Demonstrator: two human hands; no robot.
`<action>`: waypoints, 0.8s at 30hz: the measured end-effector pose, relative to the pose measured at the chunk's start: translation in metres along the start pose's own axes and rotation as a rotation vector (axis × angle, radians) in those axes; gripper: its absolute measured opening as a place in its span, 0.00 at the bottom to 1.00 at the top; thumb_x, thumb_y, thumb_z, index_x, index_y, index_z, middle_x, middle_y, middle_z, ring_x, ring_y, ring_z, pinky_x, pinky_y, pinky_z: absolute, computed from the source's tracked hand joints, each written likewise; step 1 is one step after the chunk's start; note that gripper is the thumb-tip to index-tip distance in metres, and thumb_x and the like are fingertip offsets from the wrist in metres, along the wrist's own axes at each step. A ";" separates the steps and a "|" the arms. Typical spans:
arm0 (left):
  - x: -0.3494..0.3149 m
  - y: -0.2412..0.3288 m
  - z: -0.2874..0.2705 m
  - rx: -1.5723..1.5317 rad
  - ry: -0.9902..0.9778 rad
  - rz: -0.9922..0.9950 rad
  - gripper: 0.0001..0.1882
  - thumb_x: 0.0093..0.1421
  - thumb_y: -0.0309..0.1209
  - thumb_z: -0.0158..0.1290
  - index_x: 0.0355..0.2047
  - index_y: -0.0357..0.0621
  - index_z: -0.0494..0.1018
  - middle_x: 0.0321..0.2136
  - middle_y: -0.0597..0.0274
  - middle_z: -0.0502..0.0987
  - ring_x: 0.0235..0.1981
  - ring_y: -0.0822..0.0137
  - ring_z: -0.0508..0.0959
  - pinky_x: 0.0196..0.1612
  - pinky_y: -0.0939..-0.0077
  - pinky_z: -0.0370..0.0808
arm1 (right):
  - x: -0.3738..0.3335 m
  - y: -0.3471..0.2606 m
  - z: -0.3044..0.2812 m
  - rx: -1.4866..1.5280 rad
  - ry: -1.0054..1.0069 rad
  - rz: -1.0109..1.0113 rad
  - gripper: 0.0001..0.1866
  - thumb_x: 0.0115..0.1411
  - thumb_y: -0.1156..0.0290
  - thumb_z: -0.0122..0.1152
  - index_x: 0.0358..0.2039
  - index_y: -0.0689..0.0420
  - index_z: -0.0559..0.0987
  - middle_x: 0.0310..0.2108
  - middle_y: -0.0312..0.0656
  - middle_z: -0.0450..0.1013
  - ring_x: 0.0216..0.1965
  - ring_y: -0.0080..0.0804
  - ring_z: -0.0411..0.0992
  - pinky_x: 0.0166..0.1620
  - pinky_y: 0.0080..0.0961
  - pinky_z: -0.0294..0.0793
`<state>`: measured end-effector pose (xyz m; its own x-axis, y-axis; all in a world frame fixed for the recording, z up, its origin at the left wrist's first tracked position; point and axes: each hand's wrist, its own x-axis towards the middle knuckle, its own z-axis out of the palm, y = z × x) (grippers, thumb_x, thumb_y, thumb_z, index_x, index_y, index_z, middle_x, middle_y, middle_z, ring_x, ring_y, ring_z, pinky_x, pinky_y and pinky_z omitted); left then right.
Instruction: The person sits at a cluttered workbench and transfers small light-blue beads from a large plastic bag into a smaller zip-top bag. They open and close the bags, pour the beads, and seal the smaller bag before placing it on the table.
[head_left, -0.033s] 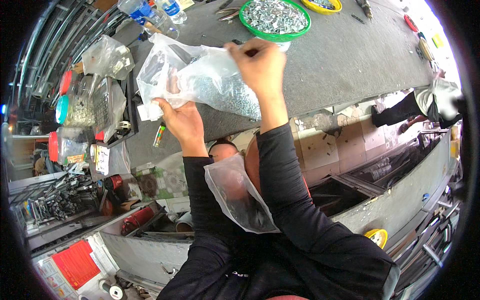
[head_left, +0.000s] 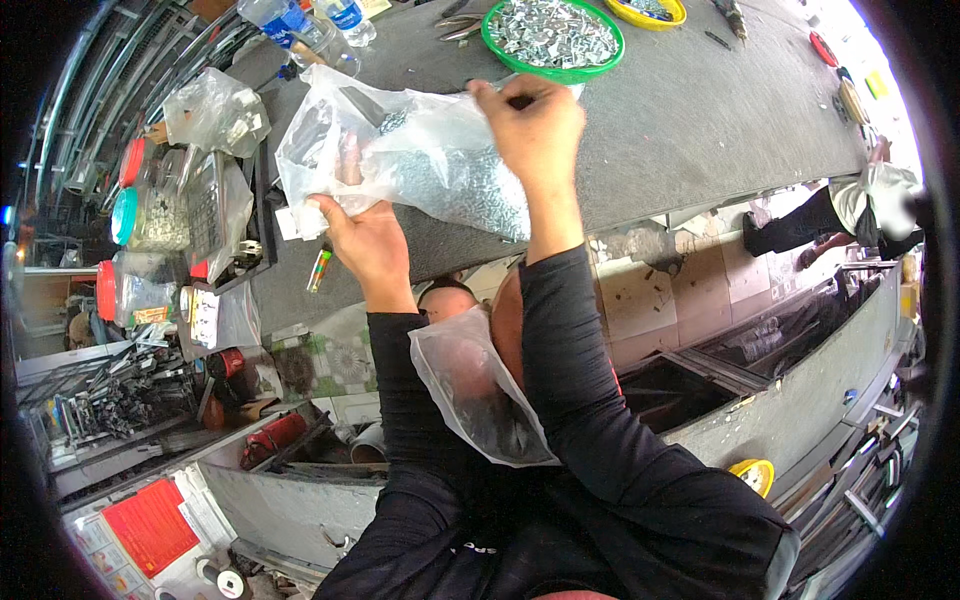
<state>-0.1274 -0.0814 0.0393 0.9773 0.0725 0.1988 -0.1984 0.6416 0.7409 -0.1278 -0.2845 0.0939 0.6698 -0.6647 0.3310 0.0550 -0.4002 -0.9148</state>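
A clear plastic bag (head_left: 445, 170) with many small shiny metal pieces in it is held over the grey worktop. My left hand (head_left: 370, 235) grips its left part, thumb in front and fingers partly seen through the plastic. My right hand (head_left: 540, 130) is closed in a pinch at the bag's upper right edge; what lies between its fingertips is hidden. Just beyond that hand stands a green basket (head_left: 553, 42) of flat metal pieces. Another plastic bag (head_left: 475, 385) hangs in front of my body, between my forearms.
The grey worktop (head_left: 680, 120) carries a yellow basket (head_left: 645, 12) at the far side and water bottles (head_left: 345, 20) at the far left. Lidded jars (head_left: 160, 215), a calculator (head_left: 207, 215) and a small lighter-like tube (head_left: 319, 270) are on the left. A person (head_left: 850, 210) is at far right.
My right hand has shifted slightly to the right. The bag's right end moves a little with it, while my left hand stays almost in place.
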 end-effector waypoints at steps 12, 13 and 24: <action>0.056 -0.016 0.012 -0.092 0.351 -0.056 0.32 0.85 0.50 0.46 0.72 0.32 0.66 0.65 0.49 0.76 0.66 0.51 0.78 0.71 0.48 0.75 | 0.039 -0.014 0.069 0.045 -0.302 -0.478 0.45 0.54 0.41 0.87 0.60 0.62 0.83 0.57 0.58 0.82 0.61 0.57 0.80 0.66 0.49 0.78; 0.064 -0.018 0.017 -0.099 0.341 -0.074 0.27 0.86 0.44 0.45 0.69 0.31 0.69 0.63 0.50 0.77 0.63 0.53 0.79 0.68 0.49 0.77 | 0.047 -0.024 0.080 0.087 -0.472 -0.345 0.51 0.56 0.36 0.83 0.67 0.64 0.78 0.63 0.61 0.79 0.65 0.56 0.78 0.68 0.47 0.76; 0.075 -0.019 0.036 -0.022 0.292 -0.039 0.21 0.84 0.41 0.51 0.58 0.32 0.76 0.50 0.55 0.84 0.49 0.65 0.85 0.54 0.64 0.83 | 0.036 -0.020 0.152 0.208 -0.139 -0.312 0.22 0.67 0.57 0.74 0.26 0.65 0.85 0.19 0.61 0.73 0.17 0.55 0.66 0.27 0.49 0.70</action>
<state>-0.0526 -0.1156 0.0637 0.9647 0.2623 -0.0250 -0.1618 0.6646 0.7295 0.0078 -0.2039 0.0890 0.6906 -0.4337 0.5788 0.4105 -0.4238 -0.8074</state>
